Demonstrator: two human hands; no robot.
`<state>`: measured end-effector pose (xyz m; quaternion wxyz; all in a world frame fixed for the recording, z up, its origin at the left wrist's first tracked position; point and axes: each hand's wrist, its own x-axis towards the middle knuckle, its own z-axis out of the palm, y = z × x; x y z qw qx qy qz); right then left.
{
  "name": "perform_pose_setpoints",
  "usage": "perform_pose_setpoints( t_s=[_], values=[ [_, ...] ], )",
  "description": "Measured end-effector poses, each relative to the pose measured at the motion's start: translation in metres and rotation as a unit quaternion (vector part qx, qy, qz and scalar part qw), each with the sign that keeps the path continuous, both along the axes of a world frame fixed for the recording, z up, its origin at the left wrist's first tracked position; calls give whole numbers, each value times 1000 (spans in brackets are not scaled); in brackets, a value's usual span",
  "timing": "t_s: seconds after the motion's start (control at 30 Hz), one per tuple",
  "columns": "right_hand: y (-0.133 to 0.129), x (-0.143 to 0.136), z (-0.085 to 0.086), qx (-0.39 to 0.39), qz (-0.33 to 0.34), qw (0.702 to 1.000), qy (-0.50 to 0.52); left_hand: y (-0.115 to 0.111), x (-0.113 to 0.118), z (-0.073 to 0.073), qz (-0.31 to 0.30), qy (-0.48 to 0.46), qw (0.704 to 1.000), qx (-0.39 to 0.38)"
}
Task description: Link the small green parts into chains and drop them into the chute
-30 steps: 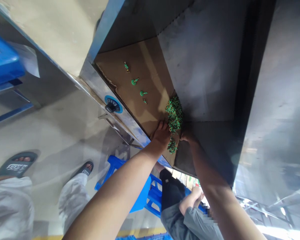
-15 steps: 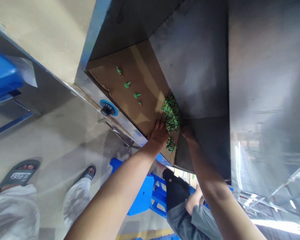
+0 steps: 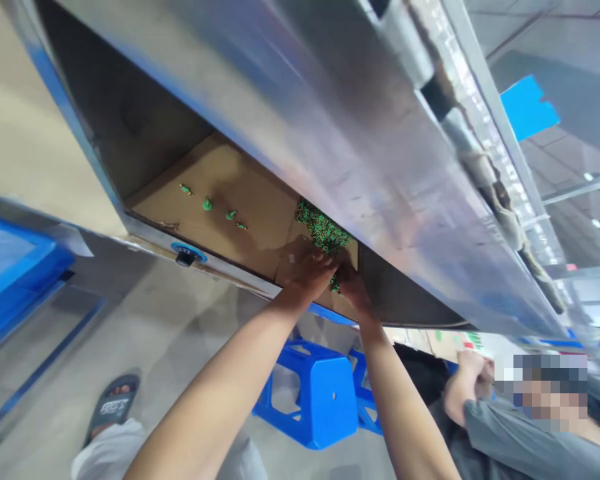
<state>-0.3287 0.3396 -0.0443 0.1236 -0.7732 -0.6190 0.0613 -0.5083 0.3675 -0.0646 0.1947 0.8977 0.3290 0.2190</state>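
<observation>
Grey floor spreads out below us, with a blue plastic stool (image 3: 333,403) at six o'clock from our hands and a co-worker's grey sleeve (image 3: 505,427) at four. Ahead, a slanted, shiny silver metal panel (image 3: 330,133) overhangs a dark-walled recess, whose floor carries a flat brown cardboard sheet (image 3: 267,190).

On that cardboard, just past our fingers at about twelve o'clock, lies a dense heap of tiny green pieces flecked with orange (image 3: 325,227); a small green clump (image 3: 336,287) sits between our two hands. Four small, separate green pieces (image 3: 231,215) form a loose row toward ten o'clock, well apart from the heap.

Our left hand (image 3: 314,270) lies low, fingers reaching to the heap's near edge; our right hand (image 3: 354,288) is bent in beside the clump, close to the left. Whether either pinches anything we cannot tell — the fingertips are dark and blurred.

We judge the step in hand to be gathering or picking from the heap. Next, we think, the move calls for low, light fingers — such tiny pieces could scatter easily.
</observation>
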Motion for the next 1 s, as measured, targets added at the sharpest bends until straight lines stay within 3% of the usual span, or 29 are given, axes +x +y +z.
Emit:
perform_pose_setpoints(
  t_s=[0.2, 0.37, 0.63, 0.83, 1.0],
  values=[
    [-27, 1, -22, 6, -18, 997, 72, 4, 8, -3, -62, 29, 998, -6],
    [-48, -4, -22, 33, -15, 994, 106, 9, -2, 1, -41, 33, 998, -28],
    [-24, 9, -31, 65, -2, 991, 115, 8, -9, 15, -73, 52, 995, -49],
    [-48, 20, -35, 74, 52, 991, 101, -9, -36, 20, -43, 46, 997, -42],
    [-36, 29, -27, 60, 99, 992, 58, -25, -54, 20, -16, 1, 1000, -24]
  ],
)
